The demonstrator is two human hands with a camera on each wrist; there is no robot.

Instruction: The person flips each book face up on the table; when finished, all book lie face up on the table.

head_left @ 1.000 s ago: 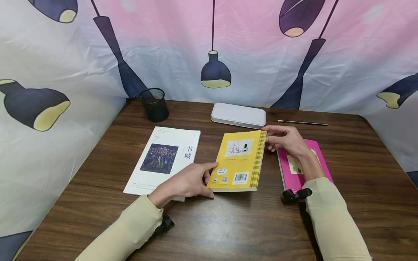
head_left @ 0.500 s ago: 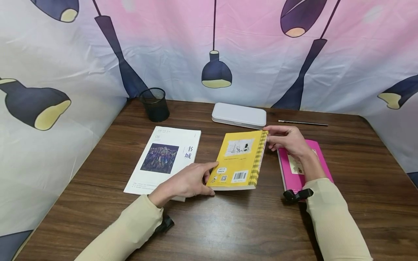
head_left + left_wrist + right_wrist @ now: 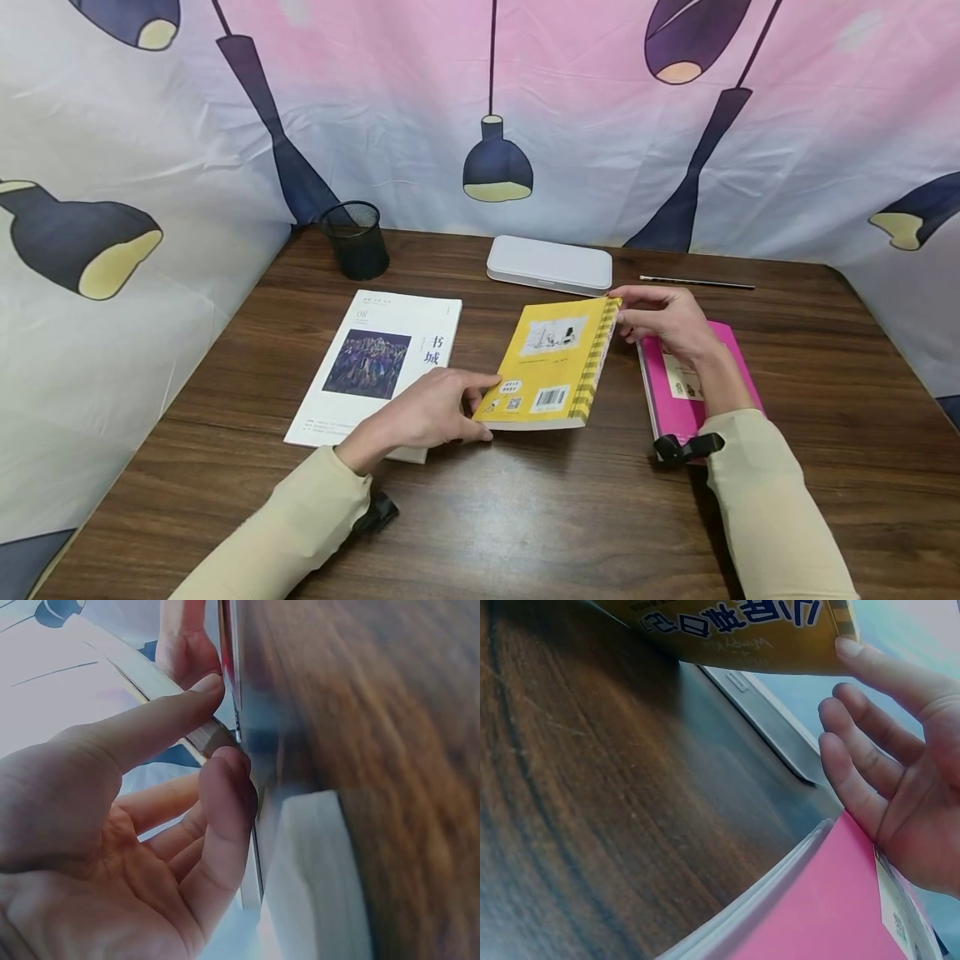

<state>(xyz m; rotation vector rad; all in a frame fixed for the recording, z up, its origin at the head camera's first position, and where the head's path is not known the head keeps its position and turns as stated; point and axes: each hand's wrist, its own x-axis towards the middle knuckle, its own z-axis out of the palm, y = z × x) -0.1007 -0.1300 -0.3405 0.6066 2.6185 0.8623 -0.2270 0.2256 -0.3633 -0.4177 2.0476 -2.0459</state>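
Observation:
A yellow book (image 3: 540, 358) with a barcode and cartoon drawing on its upper face is held between both hands, tilted with its spine side higher. My left hand (image 3: 427, 408) pinches its near left corner; the left wrist view has thumb and forefinger at the page block (image 3: 146, 679). At the far right corner, by the checked spine, my right hand (image 3: 671, 325) pinches the book between thumb and forefinger. In the right wrist view, the book's underside (image 3: 735, 630) shows large lettering and stands off the wooden table (image 3: 592, 787). The other right fingers are loosely bent.
A white book (image 3: 367, 367) with a dark picture lies left, partly under the left hand. The pink book (image 3: 671, 408) lies beneath the right wrist. Behind are a black mesh pen holder (image 3: 360, 250), a white case (image 3: 551, 262) and a thin pencil-like stick (image 3: 697, 282).
The yellow book's spine side and near edge have risen a little, so it tilts more. My right hand has shifted slightly right; the left hand has barely moved.

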